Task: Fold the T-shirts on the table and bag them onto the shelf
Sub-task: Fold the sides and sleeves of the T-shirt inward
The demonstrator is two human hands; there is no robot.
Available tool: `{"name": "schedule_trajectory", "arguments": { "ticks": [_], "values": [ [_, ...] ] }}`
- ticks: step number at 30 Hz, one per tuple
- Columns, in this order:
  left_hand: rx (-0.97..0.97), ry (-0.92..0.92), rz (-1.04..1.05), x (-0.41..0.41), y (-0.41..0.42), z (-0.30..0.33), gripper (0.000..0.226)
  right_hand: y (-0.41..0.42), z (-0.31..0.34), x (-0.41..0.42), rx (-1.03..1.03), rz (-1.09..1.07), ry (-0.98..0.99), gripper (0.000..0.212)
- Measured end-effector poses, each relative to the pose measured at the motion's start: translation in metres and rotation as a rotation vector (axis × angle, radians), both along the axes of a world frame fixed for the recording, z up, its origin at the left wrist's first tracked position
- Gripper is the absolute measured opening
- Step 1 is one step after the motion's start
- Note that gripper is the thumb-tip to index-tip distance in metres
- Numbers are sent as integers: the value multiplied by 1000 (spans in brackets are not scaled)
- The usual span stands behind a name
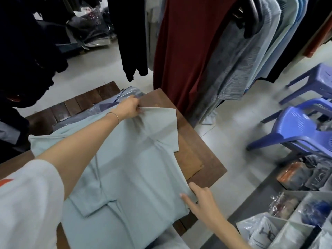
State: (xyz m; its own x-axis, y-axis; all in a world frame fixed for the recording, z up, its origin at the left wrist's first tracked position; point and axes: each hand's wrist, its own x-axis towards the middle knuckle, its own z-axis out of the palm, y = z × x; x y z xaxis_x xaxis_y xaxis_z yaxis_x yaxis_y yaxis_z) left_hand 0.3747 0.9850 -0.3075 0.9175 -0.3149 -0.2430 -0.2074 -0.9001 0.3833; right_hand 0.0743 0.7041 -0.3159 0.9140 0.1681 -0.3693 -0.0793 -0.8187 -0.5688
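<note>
Lying spread over the brown wooden table (201, 155), a pale blue-grey T-shirt (125, 168) covers most of the tabletop, its near sleeve folded in over the body at the lower left. Across it reaches the person's left arm in a white sleeve (27, 203), a thin bracelet (115, 116) on the wrist. The left hand (130, 107) pinches the far sleeve of the T-shirt, fingers curled round the cloth and lifting it off the table. Just behind that hand lie plastic-bagged garments (125, 94). Further right, the right hand (201, 198) rests at the shirt's side edge near the table's right rim, thumb under the fabric and forefinger stretched on top, so the edge is pinched. Dark, maroon and striped clothes (188, 51) hang beyond the table. At far right stand blue plastic chairs (296, 130) and a compartment shelf (287, 229) holding bagged items.
</note>
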Motion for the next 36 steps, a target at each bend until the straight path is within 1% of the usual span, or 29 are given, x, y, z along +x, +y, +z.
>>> {"name": "schedule_trajectory", "arguments": {
  "ticks": [2, 4, 6, 9, 10, 11, 13, 14, 16, 18, 19, 21, 24, 26, 29, 31, 34, 36],
  "values": [
    [-29, -23, 26, -7, 6, 8, 20, 8, 3, -6, 71, -50, 34, 31],
    [-71, -37, 54, -16, 14, 18, 19, 16, 6, -11, 154, -97, 55, 27],
    [-109, -46, 82, -27, 23, 29, 18, 25, 11, -18, 186, -120, -2, 26],
    [-149, -79, 141, -46, 42, 45, 15, 40, 16, -31, 205, -151, -84, 18],
    [-187, -84, 169, -52, 50, 50, 13, 46, 18, -36, 211, -155, -108, 18],
    [-223, -87, 193, -58, 58, 57, 11, 52, 20, -41, 209, -151, -136, 23],
    [-274, -120, 205, -73, 74, 68, 7, 64, 24, -52, 199, -133, -195, 41],
    [-301, -147, 201, -81, 83, 72, 5, 70, 25, -59, 199, -121, -211, 47],
    [-371, -195, 202, -97, 101, 79, 2, 84, 26, -72, 203, -84, -224, 46],
    [-439, -211, 220, -115, 120, 79, 4, 98, 26, -84, 175, -33, -201, 38],
    [-446, -197, 234, -124, 131, 76, 4, 105, 25, -89, 143, -1, -173, 32],
    [-393, -125, 280, -142, 154, 61, 3, 117, 19, -99, 65, 68, -104, 24],
    [-223, -40, 313, -170, 181, 32, 8, 131, 11, -111, 9, 98, -32, 21],
    [-186, -33, 322, -185, 192, 17, 11, 136, 6, -116, 6, 77, -34, 20],
    [-224, -29, 354, -198, 200, 7, 14, 138, 3, -124, 30, 37, -47, 19],
    [-275, -30, 375, -203, 197, 12, 13, 139, 4, -129, 32, 15, -99, 15],
    [-386, -125, 481, -204, 191, 24, 14, 145, 11, -136, 85, -52, -221, 12],
    [-396, -165, 545, -206, 193, 27, 15, 149, 14, -140, 118, -79, -243, 13]
  ]
}}
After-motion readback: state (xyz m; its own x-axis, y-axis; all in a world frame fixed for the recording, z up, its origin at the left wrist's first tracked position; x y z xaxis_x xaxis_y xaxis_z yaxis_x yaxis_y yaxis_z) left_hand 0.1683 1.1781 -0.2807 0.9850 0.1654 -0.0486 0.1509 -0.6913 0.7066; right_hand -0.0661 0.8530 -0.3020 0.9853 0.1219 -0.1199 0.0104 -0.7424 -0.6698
